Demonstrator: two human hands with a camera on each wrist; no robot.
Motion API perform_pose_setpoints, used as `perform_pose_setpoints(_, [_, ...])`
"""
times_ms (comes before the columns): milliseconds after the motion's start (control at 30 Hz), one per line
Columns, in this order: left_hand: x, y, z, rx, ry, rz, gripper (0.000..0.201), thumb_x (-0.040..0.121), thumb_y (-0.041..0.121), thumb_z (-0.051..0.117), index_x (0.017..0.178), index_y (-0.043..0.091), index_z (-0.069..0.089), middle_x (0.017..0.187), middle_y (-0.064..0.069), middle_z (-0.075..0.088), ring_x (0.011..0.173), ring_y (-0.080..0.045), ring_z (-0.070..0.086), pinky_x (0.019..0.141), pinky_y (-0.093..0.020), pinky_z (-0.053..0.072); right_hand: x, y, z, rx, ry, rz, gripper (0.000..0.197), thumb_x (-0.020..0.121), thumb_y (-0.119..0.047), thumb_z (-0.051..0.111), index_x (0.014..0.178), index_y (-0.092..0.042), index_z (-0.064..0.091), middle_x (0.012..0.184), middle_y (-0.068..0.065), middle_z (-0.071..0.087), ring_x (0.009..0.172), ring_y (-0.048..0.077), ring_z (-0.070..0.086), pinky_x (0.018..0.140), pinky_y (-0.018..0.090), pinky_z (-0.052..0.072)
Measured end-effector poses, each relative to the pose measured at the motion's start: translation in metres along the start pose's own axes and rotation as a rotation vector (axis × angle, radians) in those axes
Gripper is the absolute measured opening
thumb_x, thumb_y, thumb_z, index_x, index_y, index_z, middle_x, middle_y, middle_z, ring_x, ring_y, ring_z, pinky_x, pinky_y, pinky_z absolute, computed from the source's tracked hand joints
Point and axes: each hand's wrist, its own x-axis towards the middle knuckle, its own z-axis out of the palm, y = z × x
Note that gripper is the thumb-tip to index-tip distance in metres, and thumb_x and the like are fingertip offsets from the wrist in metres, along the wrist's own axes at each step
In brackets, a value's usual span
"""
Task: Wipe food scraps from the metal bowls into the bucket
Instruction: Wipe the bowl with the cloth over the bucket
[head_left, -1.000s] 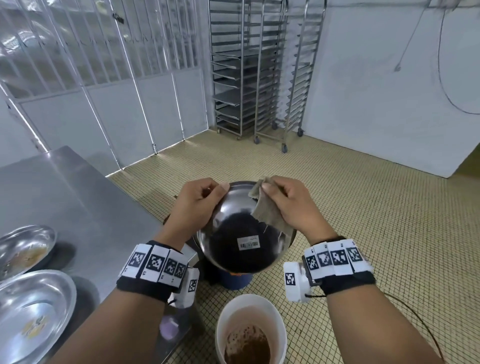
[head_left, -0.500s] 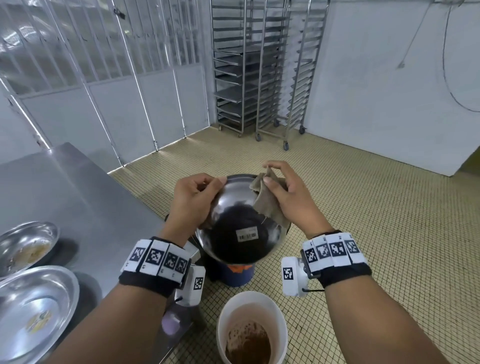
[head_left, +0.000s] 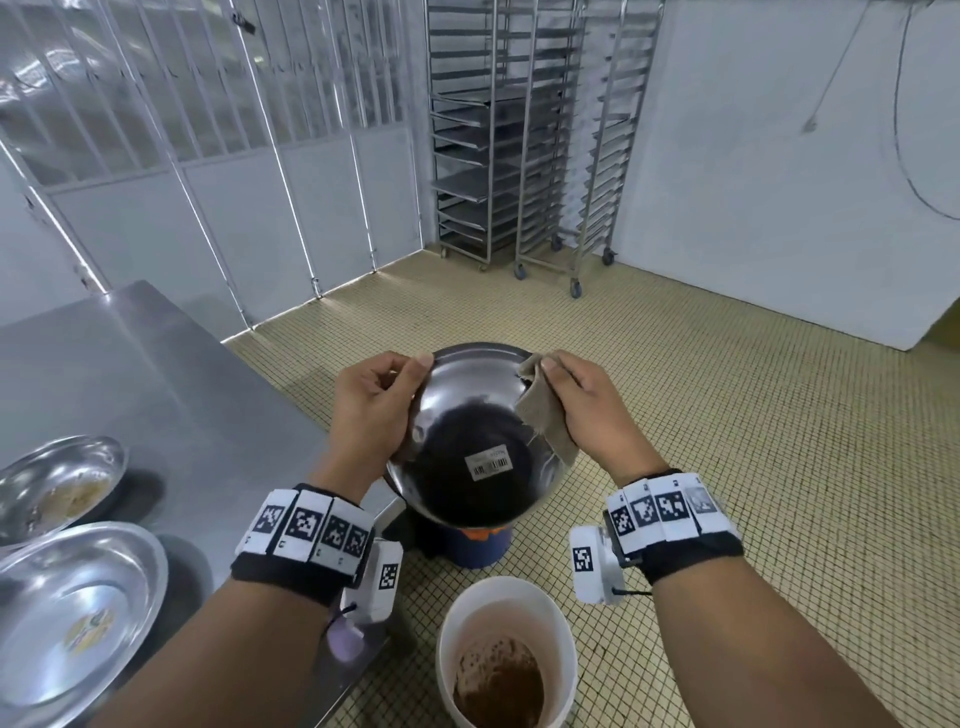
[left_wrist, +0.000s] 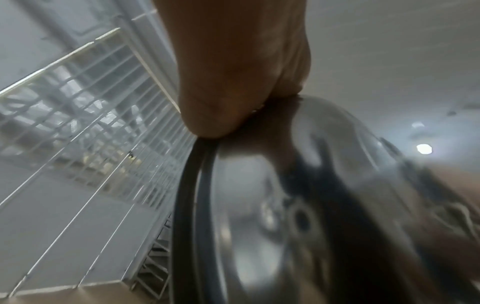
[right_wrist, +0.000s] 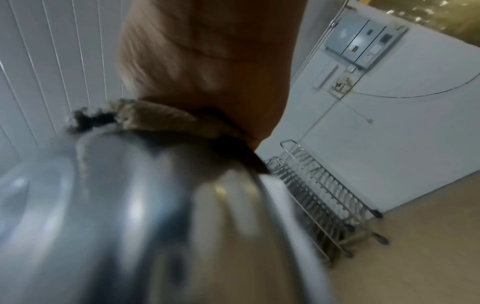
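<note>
Silver bowl (head_left: 467, 431), tan cloth (head_left: 545, 415), white bucket (head_left: 566, 649), yellow-tiled floor (head_left: 779, 415).

left hand (head_left: 371, 410): fingers curled — gripping something at its rim
right hand (head_left: 587, 410): thumb pinching — forearm raised

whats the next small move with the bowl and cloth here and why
Probably sweep the cloth down the inside of the bowl: the left hand grips its rim, the right hand pinches the cloth over the rim, and its tilted mouth faces away above the bucket.
</note>
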Motion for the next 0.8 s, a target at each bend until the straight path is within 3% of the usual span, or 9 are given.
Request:
perform_pose_setpoints(167, [-0.005, 0.010, 0.009, 0.124, -0.159, 0.125, 0.023, 0.097, 0.025, 0.071, 0.079, 0.011, 0.074, 0.054, 0.007, 0.065, 0.044, -0.002, 0.054, 0.043, -0.015, 0.040, 0.017, -0.010, 0.009, -0.408, -0.135, -0.106, 0.035, 0.099, -0.047, 0.041, 0.093, -0.029, 0.071, 0.096, -0.010, 0.075, 0.093, 0.012, 0.068, 0.089, 0.044, 0.052])
perform_pose_setpoints(233, [-0.002, 0.011, 0.007, 0.076, -0.104, 0.109, 0.023, 0.096, 0.024, 0.072, 0.078, 0.010, 0.074, 0.053, 0.005, 0.064, 0.042, -0.004, 0.053, 0.041, -0.017, 0.041, 0.016, -0.007, 0.007, -0.311, -0.091, -0.113, 0.032, 0.102, -0.043, 0.045, 0.094, -0.028, 0.072, 0.098, -0.008, 0.075, 0.095, 0.014, 0.069, 0.090, 0.043, 0.053])
perform_pose_setpoints(367, [-0.002, 0.004, 0.003, -0.093, 0.143, -0.091, 0.029, 0.099, 0.027, 0.069, 0.080, 0.005, 0.072, 0.048, 0.006, 0.060, 0.041, -0.008, 0.053, 0.040, -0.021, 0.043, 0.000, 0.005, 0.000, 0.201, 0.094, 0.065, 0.033, 0.109, -0.017, 0.044, 0.096, -0.025, 0.074, 0.098, -0.016, 0.075, 0.098, 0.000, 0.067, 0.086, 0.020, 0.048])
perform_pose_setpoints(467, [-0.006, -0.001, 0.002, 0.059, 0.062, -0.029, 0.032, 0.102, 0.030, 0.064, 0.077, 0.012, 0.070, 0.050, 0.006, 0.060, 0.042, -0.007, 0.052, 0.041, -0.024, 0.042, -0.004, 0.009, -0.002, 0.195, 0.117, 0.080, 0.034, 0.108, -0.013, 0.045, 0.095, -0.022, 0.075, 0.095, -0.018, 0.076, 0.093, -0.002, 0.068, 0.081, 0.014, 0.048])
perform_pose_setpoints(533, [-0.004, -0.002, -0.001, 0.229, -0.060, 0.049, 0.032, 0.102, 0.036, 0.063, 0.076, 0.018, 0.070, 0.052, 0.009, 0.060, 0.045, -0.005, 0.052, 0.044, -0.022, 0.042, -0.001, 0.002, -0.005, 0.156, 0.072, 0.054, 0.032, 0.107, -0.013, 0.048, 0.094, -0.021, 0.075, 0.096, -0.014, 0.077, 0.094, 0.003, 0.070, 0.082, 0.018, 0.052])
perform_pose_setpoints(600, [0.000, 0.002, -0.001, 0.327, -0.171, 0.104, 0.032, 0.100, 0.039, 0.063, 0.076, 0.019, 0.069, 0.052, 0.012, 0.059, 0.046, -0.002, 0.051, 0.048, -0.021, 0.042, 0.002, -0.006, -0.005, -0.018, -0.004, -0.014, 0.029, 0.106, -0.019, 0.052, 0.092, -0.025, 0.076, 0.096, -0.012, 0.077, 0.095, 0.007, 0.070, 0.086, 0.026, 0.053])
perform_pose_setpoints(667, [0.001, 0.008, 0.004, 0.328, -0.238, 0.129, 0.031, 0.100, 0.038, 0.065, 0.075, 0.020, 0.069, 0.053, 0.013, 0.060, 0.047, -0.004, 0.052, 0.050, -0.024, 0.042, 0.005, -0.010, -0.001, -0.258, -0.056, -0.077, 0.027, 0.104, -0.027, 0.055, 0.083, -0.032, 0.072, 0.084, -0.018, 0.072, 0.083, -0.003, 0.065, 0.076, 0.024, 0.047])
perform_pose_setpoints(733, [0.000, 0.014, 0.007, 0.261, -0.234, 0.114, 0.030, 0.098, 0.036, 0.068, 0.073, 0.019, 0.070, 0.050, 0.010, 0.059, 0.044, -0.004, 0.051, 0.046, -0.021, 0.040, 0.004, -0.013, 0.005, -0.351, -0.040, -0.097, 0.027, 0.103, -0.032, 0.056, 0.077, -0.036, 0.064, 0.075, -0.020, 0.065, 0.074, -0.004, 0.059, 0.068, 0.024, 0.041])
perform_pose_setpoints(800, [0.002, 0.014, 0.005, 0.169, -0.132, 0.067, 0.030, 0.096, 0.033, 0.072, 0.073, 0.014, 0.072, 0.051, 0.003, 0.061, 0.043, -0.007, 0.051, 0.043, -0.022, 0.040, -0.001, -0.006, 0.007, -0.172, 0.019, -0.070, 0.026, 0.105, -0.028, 0.053, 0.086, -0.032, 0.070, 0.087, -0.016, 0.072, 0.084, 0.001, 0.066, 0.076, 0.030, 0.051])
